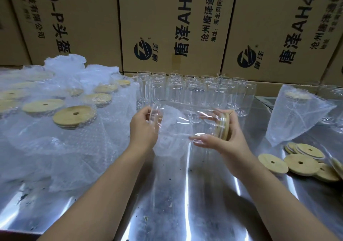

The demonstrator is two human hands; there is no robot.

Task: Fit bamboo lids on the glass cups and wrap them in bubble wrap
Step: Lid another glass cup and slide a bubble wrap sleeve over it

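Cup (185, 123) spans left hand (143, 129), right hand (224, 142).

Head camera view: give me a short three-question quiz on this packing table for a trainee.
1. True or false: the glass cup held sideways above the table already wears a bamboo lid.
2. Where do the loose lids lie? A: on the metal table, at the person's right. B: inside a cardboard box. C: on top of the empty cups.
3. Which hand is at the cup's lid end?
Key: 1 true; 2 A; 3 the right hand.
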